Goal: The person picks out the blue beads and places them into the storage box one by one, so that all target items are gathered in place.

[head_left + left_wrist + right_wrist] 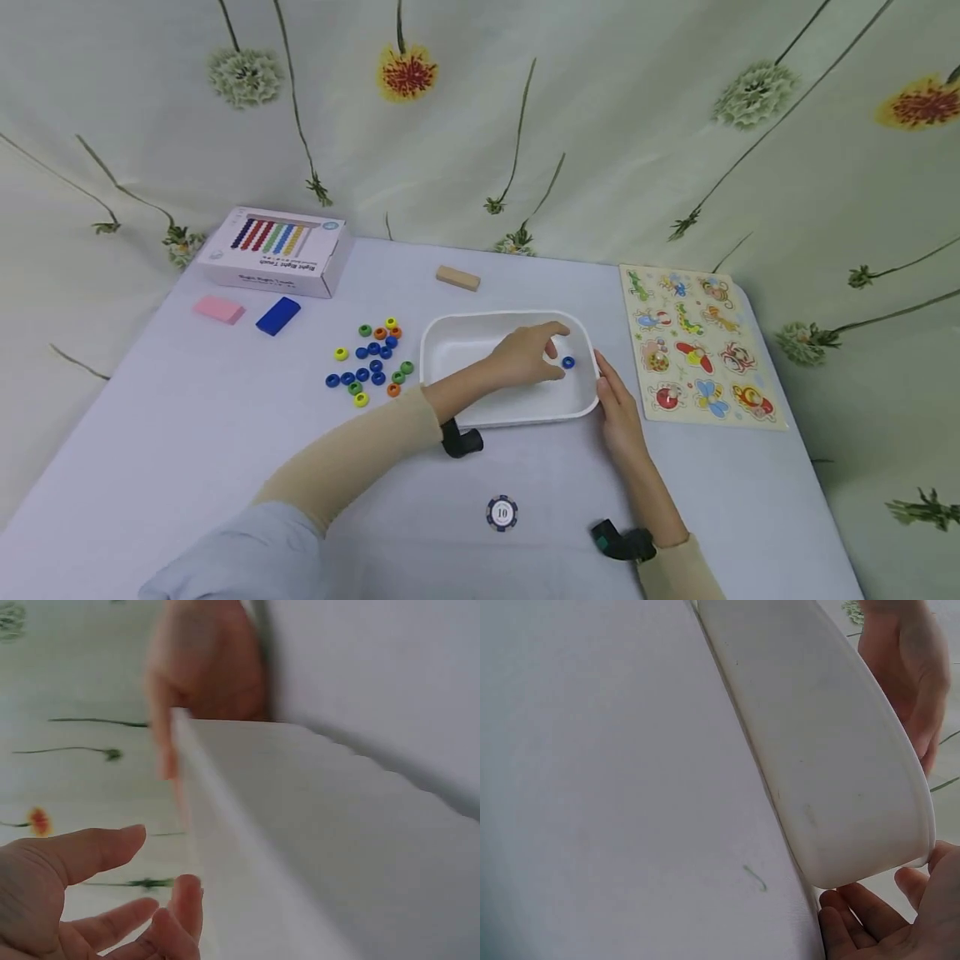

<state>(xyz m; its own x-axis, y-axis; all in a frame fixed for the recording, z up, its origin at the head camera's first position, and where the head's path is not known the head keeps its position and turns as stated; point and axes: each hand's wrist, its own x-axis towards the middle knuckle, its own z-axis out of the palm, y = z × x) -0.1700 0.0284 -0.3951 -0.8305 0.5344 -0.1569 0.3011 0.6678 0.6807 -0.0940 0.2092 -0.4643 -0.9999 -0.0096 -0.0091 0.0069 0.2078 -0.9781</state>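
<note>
The head view shows a shallow white rounded-rectangular plastic tray [474, 318] on the white-covered surface [712, 475], with one small blue ring-shaped bead [568, 362] lying inside near its right end.

The left hand [522, 357] reaches over the tray, thumb and fingers spread apart; it appears released, with nothing visible between them, and the bead lies just beside its thumb tip. The right hand [621, 417] is at the tray's right end, its fingers resting against the outer wall, not visibly clenched around it. The wrist views agree on both.

As for progress, this looks like an early stage: one bead is inside the tray, and no other can be seen there, though the left hand and forearm cover part of the floor. Left of the tray, loose blue, yellow, green and orange ring-shaped beads [377, 378] lie scattered on the surface, outside it. The round dark-blue-and-white chip marked 10 [502, 513] lies untouched, nearer the person.
</note>
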